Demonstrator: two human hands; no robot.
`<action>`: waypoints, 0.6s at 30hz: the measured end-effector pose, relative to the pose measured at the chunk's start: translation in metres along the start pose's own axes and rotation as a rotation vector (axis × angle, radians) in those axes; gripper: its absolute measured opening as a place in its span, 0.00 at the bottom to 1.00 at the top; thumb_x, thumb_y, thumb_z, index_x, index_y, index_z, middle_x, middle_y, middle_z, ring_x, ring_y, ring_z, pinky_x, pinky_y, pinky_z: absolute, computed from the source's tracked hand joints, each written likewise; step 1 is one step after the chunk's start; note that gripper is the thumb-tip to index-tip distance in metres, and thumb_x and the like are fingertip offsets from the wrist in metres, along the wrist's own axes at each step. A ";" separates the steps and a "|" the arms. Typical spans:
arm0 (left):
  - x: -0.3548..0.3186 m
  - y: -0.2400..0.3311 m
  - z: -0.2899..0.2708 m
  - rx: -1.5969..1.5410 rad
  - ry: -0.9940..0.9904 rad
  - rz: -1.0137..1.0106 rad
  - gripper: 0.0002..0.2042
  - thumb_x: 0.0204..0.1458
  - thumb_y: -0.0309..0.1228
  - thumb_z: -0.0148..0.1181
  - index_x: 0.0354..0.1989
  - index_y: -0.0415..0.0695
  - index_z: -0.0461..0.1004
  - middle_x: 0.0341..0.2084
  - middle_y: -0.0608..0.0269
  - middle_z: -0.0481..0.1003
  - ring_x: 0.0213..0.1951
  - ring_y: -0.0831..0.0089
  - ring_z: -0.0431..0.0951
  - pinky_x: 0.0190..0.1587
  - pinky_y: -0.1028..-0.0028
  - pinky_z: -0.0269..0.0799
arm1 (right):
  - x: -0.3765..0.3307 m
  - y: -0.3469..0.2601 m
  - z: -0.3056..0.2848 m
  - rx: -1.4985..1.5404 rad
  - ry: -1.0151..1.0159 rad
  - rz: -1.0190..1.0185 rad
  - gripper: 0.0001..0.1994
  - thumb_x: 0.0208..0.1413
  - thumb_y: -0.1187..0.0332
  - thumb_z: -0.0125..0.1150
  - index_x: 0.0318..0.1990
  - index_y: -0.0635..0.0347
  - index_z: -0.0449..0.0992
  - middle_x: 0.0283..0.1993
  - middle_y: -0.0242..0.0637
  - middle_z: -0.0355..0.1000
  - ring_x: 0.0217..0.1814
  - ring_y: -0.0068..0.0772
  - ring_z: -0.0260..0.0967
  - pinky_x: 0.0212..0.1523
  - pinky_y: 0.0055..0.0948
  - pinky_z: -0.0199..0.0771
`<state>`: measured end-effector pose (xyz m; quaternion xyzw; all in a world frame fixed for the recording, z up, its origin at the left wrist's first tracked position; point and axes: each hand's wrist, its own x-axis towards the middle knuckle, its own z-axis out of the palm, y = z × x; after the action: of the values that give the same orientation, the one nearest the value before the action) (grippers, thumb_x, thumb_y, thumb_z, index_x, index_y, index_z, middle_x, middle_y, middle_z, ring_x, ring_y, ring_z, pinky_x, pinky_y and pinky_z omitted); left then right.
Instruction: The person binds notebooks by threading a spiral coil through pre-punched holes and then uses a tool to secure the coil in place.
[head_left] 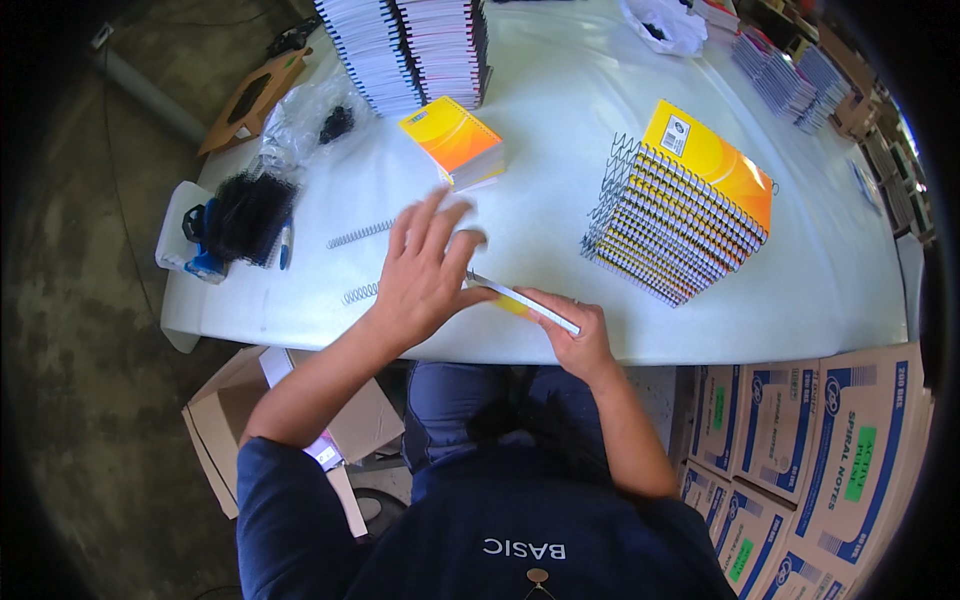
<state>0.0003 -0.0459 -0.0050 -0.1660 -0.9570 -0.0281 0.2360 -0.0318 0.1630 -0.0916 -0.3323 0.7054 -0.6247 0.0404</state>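
A thin notebook [522, 299] stands on edge at the near rim of the white table [560, 120], tilted, its cover showing yellow. The right hand [575, 335] pinches its near end; the left hand [425, 270] rests on its far end with fingers spread (slightly blurred). Two loose wire spirals [360, 234] lie just left. Farther right sits a fanned stack of spiral-bound yellow notebooks [685, 205]; a smaller yellow stack [455, 140] lies beyond the hands.

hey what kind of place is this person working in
Probably a small notebook-binding or packing workshop: a stack of spiral-bound notebooks on the white table, loose wire spirals, and printed cartons stacked beside it.
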 end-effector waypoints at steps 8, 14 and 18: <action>-0.080 0.009 0.052 0.160 0.354 0.185 0.51 0.43 0.73 0.35 0.65 0.40 0.49 0.64 0.33 0.42 0.66 0.36 0.32 0.60 0.40 0.15 | -0.018 -0.006 0.031 0.020 0.048 -0.060 0.15 0.50 0.82 0.56 0.47 0.64 0.75 0.43 0.45 0.75 0.44 0.39 0.75 0.44 0.30 0.73; -0.148 0.035 0.080 0.000 -0.306 0.074 0.56 0.40 0.72 0.39 0.63 0.27 0.44 0.59 0.28 0.51 0.66 0.37 0.34 0.59 0.37 0.22 | -0.021 -0.002 0.042 0.003 0.081 -0.113 0.16 0.48 0.83 0.56 0.46 0.63 0.75 0.43 0.46 0.75 0.44 0.44 0.74 0.44 0.32 0.74; -0.089 -0.013 0.042 0.200 0.456 -0.163 0.57 0.41 0.75 0.31 0.62 0.27 0.46 0.63 0.31 0.40 0.66 0.36 0.31 0.56 0.34 0.15 | -0.019 -0.009 0.045 -0.039 -0.026 -0.172 0.21 0.43 0.87 0.52 0.46 0.63 0.75 0.44 0.46 0.74 0.46 0.44 0.73 0.46 0.33 0.74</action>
<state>0.0515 -0.0799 -0.0830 -0.0538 -0.8873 0.0112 0.4578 0.0082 0.1343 -0.1005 -0.4004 0.6858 -0.6076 -0.0109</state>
